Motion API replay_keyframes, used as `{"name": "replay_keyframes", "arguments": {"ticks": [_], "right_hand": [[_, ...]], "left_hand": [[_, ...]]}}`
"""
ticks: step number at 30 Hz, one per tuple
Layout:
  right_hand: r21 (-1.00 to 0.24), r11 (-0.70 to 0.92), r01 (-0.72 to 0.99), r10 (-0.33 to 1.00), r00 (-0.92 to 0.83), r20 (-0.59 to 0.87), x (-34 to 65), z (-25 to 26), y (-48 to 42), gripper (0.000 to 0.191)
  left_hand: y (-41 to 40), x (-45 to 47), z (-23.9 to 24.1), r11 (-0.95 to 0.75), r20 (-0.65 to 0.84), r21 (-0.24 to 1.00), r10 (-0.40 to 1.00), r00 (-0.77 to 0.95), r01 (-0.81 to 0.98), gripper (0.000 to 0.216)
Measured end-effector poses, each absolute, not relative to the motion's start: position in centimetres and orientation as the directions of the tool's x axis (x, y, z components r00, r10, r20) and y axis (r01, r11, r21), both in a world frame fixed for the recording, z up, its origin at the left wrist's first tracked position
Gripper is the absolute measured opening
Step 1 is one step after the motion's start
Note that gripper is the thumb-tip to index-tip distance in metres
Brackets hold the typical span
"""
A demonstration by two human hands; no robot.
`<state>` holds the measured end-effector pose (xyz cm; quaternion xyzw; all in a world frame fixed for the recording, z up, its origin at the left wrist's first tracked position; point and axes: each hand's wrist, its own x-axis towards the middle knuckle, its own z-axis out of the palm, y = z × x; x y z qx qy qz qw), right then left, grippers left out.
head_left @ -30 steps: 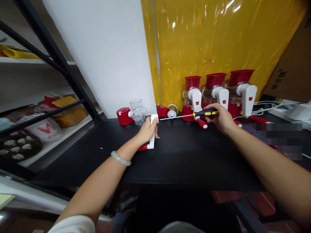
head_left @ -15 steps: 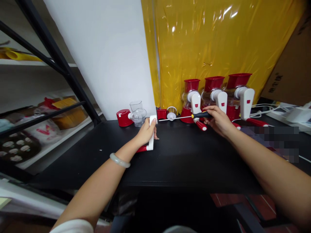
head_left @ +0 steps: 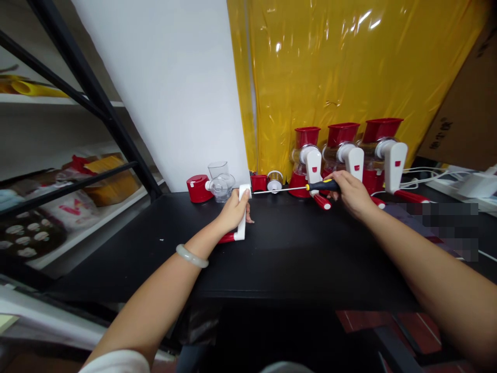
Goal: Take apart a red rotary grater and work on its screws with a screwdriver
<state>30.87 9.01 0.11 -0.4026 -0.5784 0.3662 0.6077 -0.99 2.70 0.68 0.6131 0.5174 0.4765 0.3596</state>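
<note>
White plastic, flat and long, with a red grip at its near end: this crank handle [head_left: 243, 217] stands on edge on the black tabletop [head_left: 295, 254], and the left hand [head_left: 232, 212] is wrapped around its upper part, fingers closed on it. The right hand [head_left: 349, 192] is closed around the black-and-yellow handle of a long-shafted screwdriver [head_left: 289, 189], whose thin steel shaft runs level from that hand toward the left hand, its tip at the top end of the crank handle. Just beyond the right hand stand three red-and-clear rotary graters [head_left: 345, 153] against a yellow plastic sheet [head_left: 330, 72]. Just beyond the left hand lie a red round base [head_left: 197, 187] and a clear plastic housing [head_left: 220, 181].
</note>
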Motion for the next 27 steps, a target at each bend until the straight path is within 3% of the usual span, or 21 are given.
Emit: {"name": "replay_keyframes", "arguments": {"ticks": [4, 8, 10, 14, 17, 27], "right_hand": [[-0.927, 0.344, -0.15, 0.937, 0.112, 0.33, 30.5, 0.3, 9.0, 0.018], [-0.903, 0.369, -0.221, 0.929, 0.056, 0.366, 30.7, 0.1, 9.3, 0.016], [-0.909, 0.388, -0.155, 0.922, 0.063, 0.383, 31.0, 0.0, 9.5, 0.02], [-0.925, 0.353, 0.143, 0.917, 0.145, 0.373, 31.5, -0.1, 9.6, 0.053], [-0.908, 0.344, 0.239, 0.917, 0.122, 0.38, 31.4, -0.1, 9.4, 0.05], [-0.912, 0.368, -0.178, 0.93, 0.084, 0.359, 30.6, 0.4, 8.9, 0.027]], "left_hand": [[2.5, -0.9, 0.7, -0.212, 0.218, 0.931, 0.976, 0.011, 0.296, 0.034], [2.3, -0.6, 0.8, -0.218, 0.223, 0.931, 0.975, 0.017, 0.292, 0.035], [2.3, -0.6, 0.8, -0.216, 0.219, 0.93, 0.975, 0.025, 0.297, 0.034], [2.4, -0.7, 0.7, -0.217, 0.219, 0.929, 0.975, 0.026, 0.299, 0.035], [2.5, -0.8, 0.6, -0.216, 0.216, 0.93, 0.976, 0.031, 0.296, 0.036], [2.4, -0.7, 0.6, -0.204, 0.202, 0.932, 0.979, 0.041, 0.299, 0.037]]}}
